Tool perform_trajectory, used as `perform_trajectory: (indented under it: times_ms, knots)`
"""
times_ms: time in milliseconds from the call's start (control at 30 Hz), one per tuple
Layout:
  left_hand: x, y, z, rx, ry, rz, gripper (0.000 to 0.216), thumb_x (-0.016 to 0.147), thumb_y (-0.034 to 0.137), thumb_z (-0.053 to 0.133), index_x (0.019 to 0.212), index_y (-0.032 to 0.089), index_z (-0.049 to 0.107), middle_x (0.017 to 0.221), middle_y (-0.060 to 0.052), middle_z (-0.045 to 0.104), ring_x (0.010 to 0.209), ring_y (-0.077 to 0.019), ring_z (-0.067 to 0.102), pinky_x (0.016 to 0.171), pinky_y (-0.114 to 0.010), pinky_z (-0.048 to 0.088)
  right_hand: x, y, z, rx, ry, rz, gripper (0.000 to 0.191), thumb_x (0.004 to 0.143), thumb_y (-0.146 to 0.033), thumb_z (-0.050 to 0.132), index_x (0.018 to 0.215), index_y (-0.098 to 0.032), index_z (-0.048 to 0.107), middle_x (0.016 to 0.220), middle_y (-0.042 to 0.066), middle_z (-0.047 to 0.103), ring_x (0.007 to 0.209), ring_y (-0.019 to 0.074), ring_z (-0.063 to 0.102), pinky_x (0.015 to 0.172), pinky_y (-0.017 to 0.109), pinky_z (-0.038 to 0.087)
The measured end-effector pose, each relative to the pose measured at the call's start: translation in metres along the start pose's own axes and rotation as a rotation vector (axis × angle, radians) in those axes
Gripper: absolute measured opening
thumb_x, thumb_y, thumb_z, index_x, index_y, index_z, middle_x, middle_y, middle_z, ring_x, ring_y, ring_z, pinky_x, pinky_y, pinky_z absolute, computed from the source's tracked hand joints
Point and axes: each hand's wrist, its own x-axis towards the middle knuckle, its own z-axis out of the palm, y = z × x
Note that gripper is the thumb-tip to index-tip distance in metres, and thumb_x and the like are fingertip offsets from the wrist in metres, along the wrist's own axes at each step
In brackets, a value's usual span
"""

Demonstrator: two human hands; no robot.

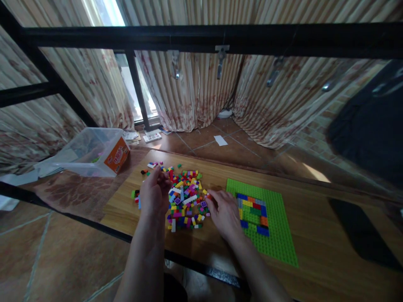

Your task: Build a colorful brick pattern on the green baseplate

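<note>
A heap of small coloured bricks (185,197) lies on the wooden table (315,218). My left hand (154,193) hovers over the heap's left side with its fingers curled inward; whatever is inside them is hidden. My right hand (225,212) rests at the heap's right edge, its fingertips pinched on a small orange-red brick (208,196). Just right of that hand lies a green baseplate (277,226) carrying a flat rectangle of mixed-colour bricks (253,212).
A clear plastic box (91,151) with an orange label stands on a patterned cloth at the back left. A dark flat object (359,230) lies at the right of the table. A black metal frame crosses overhead; curtains hang behind.
</note>
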Motion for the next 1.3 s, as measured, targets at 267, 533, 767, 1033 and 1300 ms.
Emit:
perform_trajectory:
  times_ms: [267, 533, 767, 1033, 1300]
  knots:
    - [0.002, 0.002, 0.001, -0.013, 0.023, 0.004, 0.025, 0.069, 0.018, 0.07, 0.058, 0.014, 0.049, 0.053, 0.005, 0.052, 0.047, -0.004, 0.048, 0.044, -0.013, 0.039, 0.001, -0.005, -0.001, 0.153, 0.028, 0.077, 0.02, 0.092, -0.025, 0.053, 0.096, -0.022, 0.072, 0.089, 0.006, 0.07, 0.088, 0.0238, 0.06, 0.086, 0.04, 0.044]
    - [-0.005, -0.01, 0.008, 0.218, -0.061, -0.017, 0.022, 0.061, 0.025, 0.076, 0.062, 0.012, 0.058, 0.056, 0.003, 0.056, 0.05, -0.0047, 0.049, 0.047, -0.014, 0.039, -0.005, 0.018, -0.04, 0.756, 0.178, 0.277, 0.021, 0.087, -0.037, 0.059, 0.097, -0.025, 0.074, 0.093, 0.004, 0.072, 0.081, 0.0179, 0.065, 0.075, 0.033, 0.052]
    - [-0.027, -0.036, 0.024, 0.46, -0.263, -0.032, 0.021, 0.058, 0.025, 0.076, 0.067, 0.014, 0.06, 0.059, 0.005, 0.055, 0.051, -0.0048, 0.048, 0.051, -0.017, 0.038, -0.016, 0.068, -0.088, 1.098, 0.362, 0.514, 0.027, 0.067, -0.035, 0.079, 0.091, -0.025, 0.074, 0.074, -0.002, 0.07, 0.065, 0.0129, 0.064, 0.068, 0.029, 0.052]
    - [-0.064, -0.091, 0.034, 0.861, -0.653, 0.035, 0.01, 0.075, 0.025, 0.061, 0.072, 0.016, 0.062, 0.06, 0.003, 0.056, 0.057, -0.0103, 0.05, 0.054, -0.022, 0.039, -0.034, 0.086, -0.1, 0.686, 0.204, 0.479, 0.023, 0.075, -0.038, 0.07, 0.091, -0.021, 0.071, 0.085, 0.004, 0.073, 0.079, 0.0194, 0.067, 0.075, 0.035, 0.054]
    - [-0.066, -0.113, 0.036, 1.202, -0.731, 0.189, 0.011, 0.08, 0.015, 0.053, 0.082, 0.017, 0.064, 0.078, -0.003, 0.068, 0.072, -0.0157, 0.062, 0.07, -0.027, 0.046, -0.046, 0.075, -0.094, 0.238, 0.012, 0.232, 0.012, 0.084, -0.027, 0.062, 0.089, -0.027, 0.073, 0.103, 0.004, 0.069, 0.102, 0.0228, 0.061, 0.093, 0.041, 0.046]
